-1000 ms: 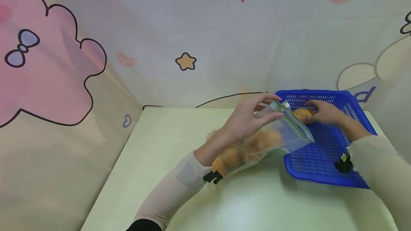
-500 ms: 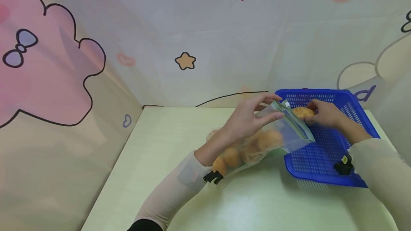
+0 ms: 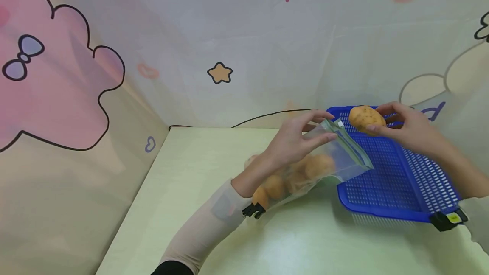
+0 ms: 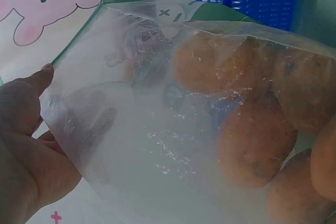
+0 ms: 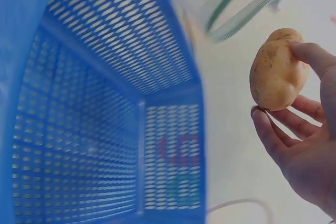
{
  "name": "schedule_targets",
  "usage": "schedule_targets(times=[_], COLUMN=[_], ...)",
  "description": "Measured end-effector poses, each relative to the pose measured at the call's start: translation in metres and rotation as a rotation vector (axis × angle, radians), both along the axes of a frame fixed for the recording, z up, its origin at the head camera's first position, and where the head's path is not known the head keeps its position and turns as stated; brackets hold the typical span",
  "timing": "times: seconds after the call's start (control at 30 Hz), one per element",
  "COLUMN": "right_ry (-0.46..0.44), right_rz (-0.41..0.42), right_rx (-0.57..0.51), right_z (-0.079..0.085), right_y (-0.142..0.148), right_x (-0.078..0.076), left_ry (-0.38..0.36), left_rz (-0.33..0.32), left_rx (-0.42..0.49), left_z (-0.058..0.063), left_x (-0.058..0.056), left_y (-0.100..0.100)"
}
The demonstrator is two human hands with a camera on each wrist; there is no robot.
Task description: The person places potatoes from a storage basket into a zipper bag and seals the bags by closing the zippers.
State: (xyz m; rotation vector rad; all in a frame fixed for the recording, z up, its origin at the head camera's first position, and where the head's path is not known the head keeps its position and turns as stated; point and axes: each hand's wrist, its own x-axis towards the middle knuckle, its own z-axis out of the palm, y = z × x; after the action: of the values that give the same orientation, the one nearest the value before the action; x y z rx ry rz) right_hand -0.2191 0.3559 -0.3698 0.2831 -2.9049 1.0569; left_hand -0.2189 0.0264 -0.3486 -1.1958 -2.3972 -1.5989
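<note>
My right hand (image 3: 414, 128) grips a potato (image 3: 364, 118) between thumb and fingers, over the far side of a blue plastic basket (image 3: 382, 181). In the right wrist view the potato is yellow-brown with dark specks, and the thumb lies across its side. My left hand (image 3: 292, 141) pinches the green-edged mouth of a clear zip bag (image 3: 349, 168), which lies on its side with the mouth towards the basket. Several potatoes (image 4: 257, 142) fill the bag's lower end, blurred by the plastic. The mouth's green edges (image 5: 236, 24) stand apart in the right wrist view.
The pale table (image 3: 214, 156) carries the bag and basket; the basket stands at its right side, against the back wall. A printed cloth (image 3: 244, 46) with cartoon shapes hangs behind. Through the right wrist view, the basket's floor (image 5: 79, 145) shows bare mesh.
My right hand has lifted the potato up out of the basket and now holds it at the height of the back rim. The left hand and bag have hardly moved.
</note>
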Motion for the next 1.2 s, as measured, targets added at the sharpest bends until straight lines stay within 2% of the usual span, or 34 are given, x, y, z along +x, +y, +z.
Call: schedule_targets(times=[0.2, 0.37, 0.6, 0.73, 0.9, 1.03, 1.2], right_ry=[0.025, 0.017, 0.007, 0.018, 0.081, 0.104, -0.067], right_rz=[0.044, 0.133, 0.166, 0.179, 0.212, 0.233, 0.313], right_rx=[-0.03, 0.002, 0.033, 0.008, -0.014, -0.003, -0.005], right_z=[0.02, 0.022, 0.017, 0.013, 0.005, -0.009, -0.035], right_y=[-0.009, -0.021, -0.031, -0.034, -0.032, -0.019, -0.014], right_x=[0.026, 0.044, 0.048, 0.051, 0.055, 0.055, 0.057], left_ry=[-0.01, -0.012, -0.004, 0.005, -0.004, 0.01, 0.031], left_rz=[0.017, 0.017, 0.019, 0.021, 0.042, 0.047, 0.035], left_rx=[-0.007, 0.0, -0.004, 0.001, 0.021, 0.044, 0.062], left_z=[-0.001, -0.002, -0.001, -0.001, -0.002, -0.003, -0.003], left_x=[0.001, 0.001, 0.001, 0.001, 0.001, 0.001, 0.0], left_y=[0.001, 0.001, 0.0, -0.001, -0.002, -0.003, -0.002])
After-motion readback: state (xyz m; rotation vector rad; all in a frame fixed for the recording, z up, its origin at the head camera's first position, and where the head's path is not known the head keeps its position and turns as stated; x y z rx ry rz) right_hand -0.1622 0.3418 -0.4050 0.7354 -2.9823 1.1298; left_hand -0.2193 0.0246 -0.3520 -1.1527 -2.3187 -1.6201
